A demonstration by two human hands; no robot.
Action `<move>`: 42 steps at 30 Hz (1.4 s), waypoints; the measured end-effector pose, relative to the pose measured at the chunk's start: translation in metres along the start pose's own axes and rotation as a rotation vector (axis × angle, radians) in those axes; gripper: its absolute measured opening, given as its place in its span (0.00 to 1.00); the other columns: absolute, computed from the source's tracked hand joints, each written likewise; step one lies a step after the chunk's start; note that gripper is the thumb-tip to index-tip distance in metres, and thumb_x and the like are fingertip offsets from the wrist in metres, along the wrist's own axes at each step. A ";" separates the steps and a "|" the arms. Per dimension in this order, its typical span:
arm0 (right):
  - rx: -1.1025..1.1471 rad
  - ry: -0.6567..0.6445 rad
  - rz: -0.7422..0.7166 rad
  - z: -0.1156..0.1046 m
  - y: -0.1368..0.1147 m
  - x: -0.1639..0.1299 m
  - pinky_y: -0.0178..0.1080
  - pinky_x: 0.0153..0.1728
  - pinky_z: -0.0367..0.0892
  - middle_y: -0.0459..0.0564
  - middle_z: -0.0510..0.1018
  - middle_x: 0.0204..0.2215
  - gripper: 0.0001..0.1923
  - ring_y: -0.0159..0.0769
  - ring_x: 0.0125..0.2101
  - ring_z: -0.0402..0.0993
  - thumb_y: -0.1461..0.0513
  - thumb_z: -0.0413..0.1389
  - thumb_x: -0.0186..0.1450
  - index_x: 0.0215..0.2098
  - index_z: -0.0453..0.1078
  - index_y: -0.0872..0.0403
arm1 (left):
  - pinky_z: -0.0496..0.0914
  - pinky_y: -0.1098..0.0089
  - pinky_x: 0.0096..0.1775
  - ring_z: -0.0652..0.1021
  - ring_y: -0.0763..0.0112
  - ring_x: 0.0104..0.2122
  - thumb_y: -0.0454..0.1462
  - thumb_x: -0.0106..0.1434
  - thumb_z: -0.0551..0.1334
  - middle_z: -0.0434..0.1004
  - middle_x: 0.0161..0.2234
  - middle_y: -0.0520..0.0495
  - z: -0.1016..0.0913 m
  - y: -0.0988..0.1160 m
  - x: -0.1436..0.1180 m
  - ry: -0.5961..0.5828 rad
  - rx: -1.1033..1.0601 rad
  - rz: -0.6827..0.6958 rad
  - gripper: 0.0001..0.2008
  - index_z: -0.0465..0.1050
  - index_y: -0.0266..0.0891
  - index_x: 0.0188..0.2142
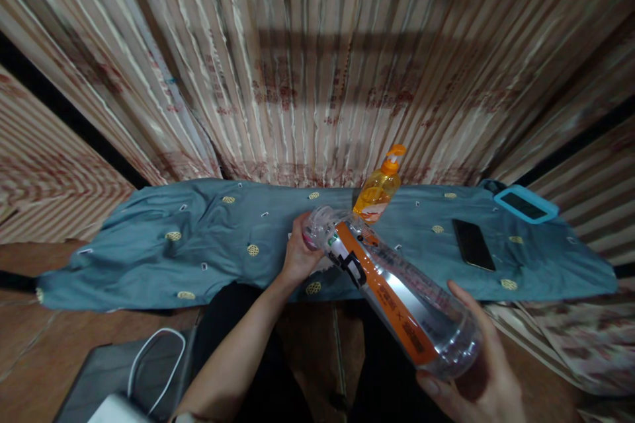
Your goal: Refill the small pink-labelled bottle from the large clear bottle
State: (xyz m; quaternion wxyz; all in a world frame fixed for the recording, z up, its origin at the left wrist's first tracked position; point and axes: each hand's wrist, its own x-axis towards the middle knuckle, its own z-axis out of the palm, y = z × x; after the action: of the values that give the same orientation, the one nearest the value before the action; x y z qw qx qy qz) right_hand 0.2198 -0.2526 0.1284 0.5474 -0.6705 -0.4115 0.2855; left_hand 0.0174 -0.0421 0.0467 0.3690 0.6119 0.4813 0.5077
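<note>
A large clear plastic bottle (pixel 397 297) with an orange and silver label lies slanted across my lap in the air, its neck toward the upper left. My right hand (pixel 489 370) cups its broad base, thumb and fingers on opposite sides. At the neck end, my left hand (pixel 297 254) is closed. A small pink patch shows by its fingers, but I cannot make out what it belongs to. Just behind the bottle stands an orange pump bottle (pixel 378 195) with yellow liquid in it. No contents are visible in the clear bottle.
A blue-green patterned cloth (pixel 223 225) covers the low surface before me. On its right lie a dark phone (pixel 473 244) and a light-blue framed device (pixel 526 203). Pleated curtains (pixel 317 66) hang behind. A white cable (pixel 159 360) loops over a grey thing at lower left.
</note>
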 end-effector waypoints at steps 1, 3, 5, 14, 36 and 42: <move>-0.006 -0.008 -0.025 -0.001 0.001 0.000 0.56 0.61 0.71 0.57 0.74 0.62 0.56 0.60 0.60 0.74 0.41 0.72 0.52 0.72 0.58 0.47 | 0.75 0.54 0.57 0.81 0.54 0.52 0.38 0.48 0.75 0.79 0.54 0.38 0.000 0.000 0.000 0.002 0.004 0.003 0.41 0.62 0.40 0.59; -0.024 -0.029 -0.075 -0.002 0.005 0.001 0.52 0.56 0.76 0.57 0.74 0.62 0.54 0.59 0.58 0.76 0.43 0.72 0.54 0.72 0.58 0.48 | 0.75 0.54 0.58 0.81 0.54 0.53 0.39 0.49 0.75 0.79 0.54 0.38 0.000 0.000 0.000 0.004 0.007 0.006 0.40 0.62 0.40 0.59; -0.035 -0.042 -0.106 -0.004 0.009 0.003 0.50 0.54 0.78 0.57 0.74 0.62 0.53 0.58 0.58 0.76 0.44 0.72 0.55 0.72 0.58 0.48 | 0.75 0.54 0.57 0.81 0.54 0.53 0.39 0.48 0.75 0.79 0.54 0.38 0.000 -0.001 0.000 0.005 0.001 0.004 0.40 0.62 0.40 0.59; 0.029 -0.016 -0.007 -0.001 0.001 0.001 0.54 0.59 0.72 0.58 0.73 0.63 0.56 0.61 0.61 0.73 0.42 0.74 0.51 0.71 0.59 0.47 | 0.75 0.56 0.57 0.81 0.55 0.53 0.37 0.47 0.76 0.79 0.54 0.39 0.000 0.003 0.001 0.013 -0.022 -0.012 0.40 0.63 0.41 0.58; 0.060 0.002 0.047 0.006 -0.005 -0.005 0.54 0.60 0.70 0.56 0.72 0.63 0.55 0.59 0.61 0.72 0.43 0.74 0.50 0.70 0.59 0.45 | 0.76 0.56 0.55 0.82 0.56 0.51 0.37 0.48 0.75 0.80 0.53 0.40 0.001 0.005 0.001 0.029 0.004 -0.003 0.39 0.64 0.40 0.58; 0.065 0.018 0.064 0.007 -0.005 -0.005 0.50 0.58 0.72 0.55 0.74 0.61 0.56 0.57 0.59 0.75 0.43 0.75 0.48 0.69 0.60 0.44 | 0.76 0.57 0.56 0.82 0.57 0.52 0.36 0.47 0.75 0.80 0.54 0.41 0.001 0.005 0.001 0.023 -0.034 0.002 0.39 0.64 0.40 0.57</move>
State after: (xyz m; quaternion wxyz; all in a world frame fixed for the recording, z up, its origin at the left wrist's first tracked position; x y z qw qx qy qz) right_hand 0.2103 -0.2536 0.1315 0.5631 -0.6676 -0.3755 0.3103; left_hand 0.0193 -0.0428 0.0514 0.3731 0.6002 0.4763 0.5232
